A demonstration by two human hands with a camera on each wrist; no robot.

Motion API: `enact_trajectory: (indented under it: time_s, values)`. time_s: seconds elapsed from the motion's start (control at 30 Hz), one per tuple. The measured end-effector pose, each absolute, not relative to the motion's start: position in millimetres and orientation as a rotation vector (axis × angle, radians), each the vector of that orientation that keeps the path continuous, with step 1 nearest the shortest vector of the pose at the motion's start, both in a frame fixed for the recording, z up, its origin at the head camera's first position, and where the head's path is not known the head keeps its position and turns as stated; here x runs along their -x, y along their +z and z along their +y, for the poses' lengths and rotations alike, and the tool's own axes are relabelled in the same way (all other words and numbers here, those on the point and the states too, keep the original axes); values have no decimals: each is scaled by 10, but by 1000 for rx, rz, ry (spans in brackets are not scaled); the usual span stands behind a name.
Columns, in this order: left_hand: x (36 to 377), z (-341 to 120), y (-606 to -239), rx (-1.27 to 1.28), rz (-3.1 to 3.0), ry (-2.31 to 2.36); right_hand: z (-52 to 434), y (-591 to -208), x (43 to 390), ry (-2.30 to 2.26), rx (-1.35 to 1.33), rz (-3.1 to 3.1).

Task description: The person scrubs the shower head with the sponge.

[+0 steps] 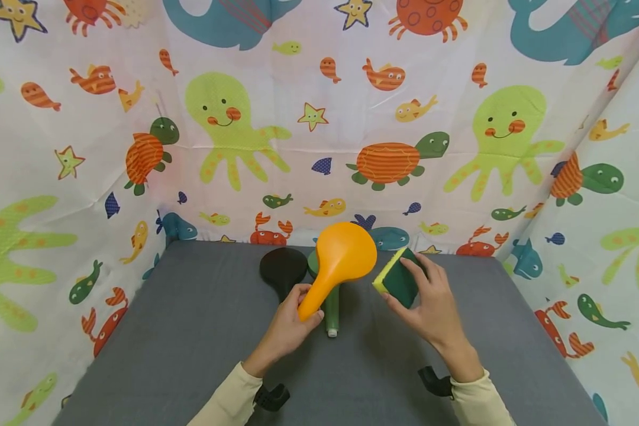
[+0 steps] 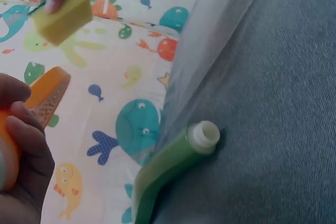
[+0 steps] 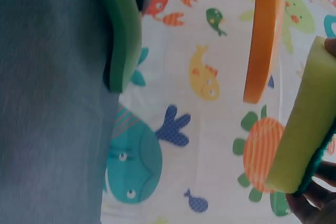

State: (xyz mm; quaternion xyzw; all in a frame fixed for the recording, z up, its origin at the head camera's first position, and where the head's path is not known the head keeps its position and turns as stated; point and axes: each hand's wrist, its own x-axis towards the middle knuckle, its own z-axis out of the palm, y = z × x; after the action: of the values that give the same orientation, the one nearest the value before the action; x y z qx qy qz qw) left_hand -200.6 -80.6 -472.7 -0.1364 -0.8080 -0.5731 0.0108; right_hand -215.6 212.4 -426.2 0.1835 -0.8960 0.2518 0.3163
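Green paddle largely behind orange paddle.

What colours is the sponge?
The sponge is yellow with a dark green scouring side, clearest in the head view.

The orange paddle is smooth, glossy plastic, the sponge soft yellow foam with a rough green scouring face, the table matt grey cloth.

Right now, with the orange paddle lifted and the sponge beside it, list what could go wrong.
1. The left hand grips the orange paddle only at its handle end, so sponge pressure might twist it loose.
2. The green paddle and black paddle lie right underneath; a drop could knock them.
3. The right hand pinches the sponge by its edges, so it may slip.
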Motion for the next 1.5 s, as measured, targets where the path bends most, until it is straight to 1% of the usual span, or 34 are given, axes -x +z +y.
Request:
enact_trajectory:
  time_s: [0.13, 0.47, 0.87, 1.27, 1.5]
  values:
    - [2015, -807, -4729, 349, -2504, -1739, 1979, -4255, 2165, 685, -544, -2331]
    - [1973, -792, -4712, 318, -2464, -1712, 1719, -4252, 2180, 684, -670, -2308]
    - [1864, -812, -4669, 381, -2480, -1643, 1512, -4282, 2146, 644, -759, -2281]
    - [1837, -822, -4667, 363, -2491, -1687, 1492, -4325, 2186, 640, -773, -2243]
    - [1820, -836, -4677, 359, -2484, -1695, 1582, -4328, 2255, 676, -717, -2253]
